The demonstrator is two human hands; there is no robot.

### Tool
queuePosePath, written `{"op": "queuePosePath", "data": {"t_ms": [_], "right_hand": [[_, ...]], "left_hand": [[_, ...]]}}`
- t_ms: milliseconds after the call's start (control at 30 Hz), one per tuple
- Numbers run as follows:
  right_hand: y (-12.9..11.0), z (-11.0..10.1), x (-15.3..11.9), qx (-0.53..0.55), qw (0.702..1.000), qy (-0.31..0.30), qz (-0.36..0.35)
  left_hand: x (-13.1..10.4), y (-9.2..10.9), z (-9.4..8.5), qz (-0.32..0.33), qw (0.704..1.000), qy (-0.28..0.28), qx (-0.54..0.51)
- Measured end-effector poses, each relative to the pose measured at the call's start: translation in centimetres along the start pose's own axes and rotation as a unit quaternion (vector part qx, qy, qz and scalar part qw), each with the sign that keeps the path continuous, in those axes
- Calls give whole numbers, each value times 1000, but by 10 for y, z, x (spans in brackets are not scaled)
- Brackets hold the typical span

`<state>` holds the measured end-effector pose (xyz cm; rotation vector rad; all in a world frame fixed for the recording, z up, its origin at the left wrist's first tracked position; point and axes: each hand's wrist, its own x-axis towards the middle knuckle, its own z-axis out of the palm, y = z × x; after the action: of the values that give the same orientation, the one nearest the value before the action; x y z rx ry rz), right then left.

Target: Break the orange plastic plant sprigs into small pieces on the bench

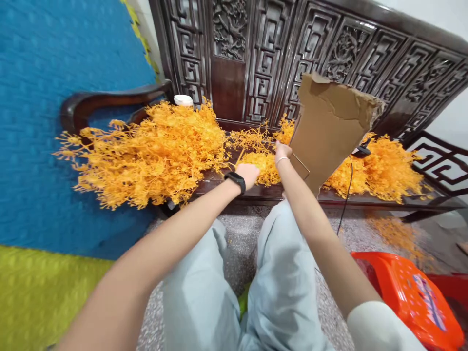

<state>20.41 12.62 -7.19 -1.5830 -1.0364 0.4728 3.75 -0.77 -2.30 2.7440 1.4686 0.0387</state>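
My left hand, with a black band on its wrist, is at the left edge of a small orange heap on the dark wooden bench. A thin orange stem rises beside it; its fingers are hidden. My right hand is at the heap's right side, its fingers curled, close to the brown cardboard and a thin wire-like frame. What it holds is too small to make out. A large pile of orange branching plastic pieces lies to the left.
More orange pieces lie on the bench at the right, near a black device with a cable. A white round object stands behind the left pile. A red plastic stool is at the lower right. Carved wooden panels rise behind.
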Motion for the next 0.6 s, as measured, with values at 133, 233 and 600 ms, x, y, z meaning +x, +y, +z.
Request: {"op": "queuePosePath", "data": {"t_ms": [133,233,600], "right_hand": [[8,-20,-3,15,999,29,41],[11,-19,-10,8,999,-29,34],[26,-10,-10,-107,982,-145,-61]], "left_hand": [[-14,-3,4,3,1000,-1,-8],[-14,-18,8,-16,1000,-6,-23],[-3,-57,10,25,982,-64,-177]]}}
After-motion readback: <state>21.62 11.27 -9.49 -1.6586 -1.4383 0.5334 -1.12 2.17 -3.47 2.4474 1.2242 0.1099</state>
